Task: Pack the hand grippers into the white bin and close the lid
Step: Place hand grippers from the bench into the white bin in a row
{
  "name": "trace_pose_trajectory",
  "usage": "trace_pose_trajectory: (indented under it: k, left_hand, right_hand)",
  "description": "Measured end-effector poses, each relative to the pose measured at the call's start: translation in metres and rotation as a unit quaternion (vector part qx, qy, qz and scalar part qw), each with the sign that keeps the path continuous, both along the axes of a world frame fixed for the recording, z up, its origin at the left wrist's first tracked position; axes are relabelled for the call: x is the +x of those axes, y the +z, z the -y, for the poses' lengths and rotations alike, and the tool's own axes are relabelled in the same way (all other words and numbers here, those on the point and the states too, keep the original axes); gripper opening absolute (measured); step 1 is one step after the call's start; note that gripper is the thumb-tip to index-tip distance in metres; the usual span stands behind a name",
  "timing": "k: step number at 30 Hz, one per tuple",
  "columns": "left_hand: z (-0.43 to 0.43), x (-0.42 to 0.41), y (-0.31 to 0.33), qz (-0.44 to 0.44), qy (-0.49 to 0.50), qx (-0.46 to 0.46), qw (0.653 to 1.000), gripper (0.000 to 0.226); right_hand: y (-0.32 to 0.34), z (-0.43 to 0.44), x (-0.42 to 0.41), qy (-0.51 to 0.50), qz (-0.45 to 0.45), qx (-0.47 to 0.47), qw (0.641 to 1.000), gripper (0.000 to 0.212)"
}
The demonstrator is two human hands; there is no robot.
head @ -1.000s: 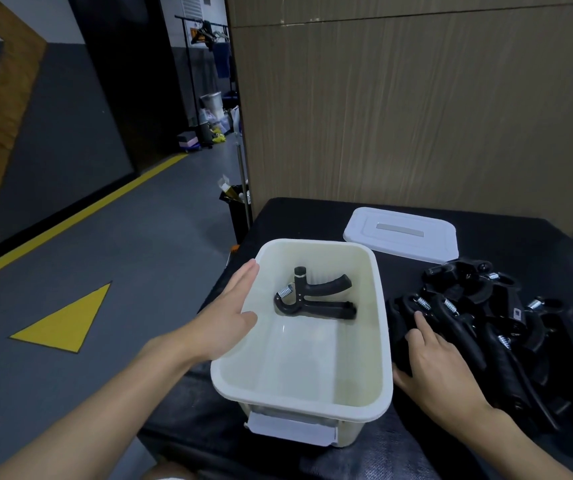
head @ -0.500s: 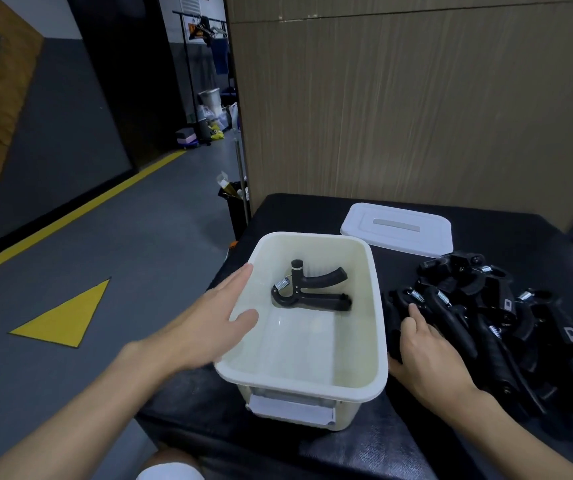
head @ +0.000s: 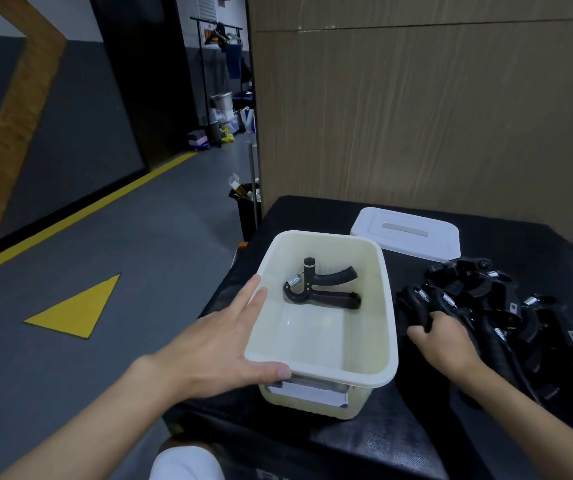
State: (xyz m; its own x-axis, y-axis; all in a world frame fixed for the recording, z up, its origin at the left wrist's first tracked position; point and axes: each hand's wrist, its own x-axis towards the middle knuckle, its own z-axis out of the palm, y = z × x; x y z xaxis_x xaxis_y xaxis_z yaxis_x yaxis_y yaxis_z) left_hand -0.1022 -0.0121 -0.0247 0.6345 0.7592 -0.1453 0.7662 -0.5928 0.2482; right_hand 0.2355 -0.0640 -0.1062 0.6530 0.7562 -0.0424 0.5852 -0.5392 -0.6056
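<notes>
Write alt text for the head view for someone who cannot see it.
A person's left hand rests against an open white bin holding one black hand gripper, while the right hand grips a second gripper in the pile of grippers beside it on a black table. The white lid lies behind the bin.

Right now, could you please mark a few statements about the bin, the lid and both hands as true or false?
1. A lone hand gripper lies inside the white bin. True.
2. The lid sits on the bin. False: it lies on the table behind the bin.
3. The right hand grips a hand gripper in the pile. True.
4. The left hand reaches inside the bin. False: it rests flat against the bin's outer left side.
</notes>
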Motion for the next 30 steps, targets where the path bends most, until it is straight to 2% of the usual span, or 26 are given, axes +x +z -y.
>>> trace_pose_trajectory:
  k: [5, 9, 15, 19, 21, 24, 25, 30]
  left_hand:
    - [0.001, 0.002, 0.0, -0.019, 0.009, 0.0, 1.0, 0.117]
    - [-0.001, 0.002, 0.0, -0.011, 0.002, 0.001, 1.0, 0.121]
    - [-0.011, 0.006, 0.008, -0.024, -0.01, 0.019, 0.999, 0.109]
    - [-0.025, 0.018, 0.007, -0.014, 0.002, 0.048, 0.999, 0.097]
    - [-0.026, 0.019, 0.0, -0.019, 0.002, 0.027, 0.999, 0.099]
    - [-0.026, 0.018, -0.004, -0.023, 0.004, 0.019, 1.0, 0.097]
    - [-0.025, 0.018, -0.004, -0.022, 0.006, 0.018, 1.0, 0.096]
    - [-0.026, 0.019, -0.006, 0.006, 0.009, 0.008, 1.0, 0.092]
  right_hand:
    - [0.027, 0.005, 0.0, -0.025, -0.032, 0.114, 0.993, 0.023]
    - [0.052, 0.005, 0.001, 0.021, 0.044, 0.203, 0.978, 0.018]
    - [0.109, 0.011, -0.019, 0.137, -0.063, 0.27, 0.951, 0.028]
    - [0.119, 0.008, -0.04, 0.155, 0.018, 0.275, 0.949, 0.029]
    - [0.125, 0.01, -0.051, 0.192, -0.008, 0.263, 0.946, 0.044]
    - [0.132, 0.001, -0.06, 0.254, -0.029, 0.222, 0.941, 0.086]
    - [0.135, -0.004, -0.065, 0.268, -0.029, 0.214, 0.939, 0.094]
    - [0.143, -0.03, -0.086, 0.293, 0.005, 0.167, 0.941, 0.107]
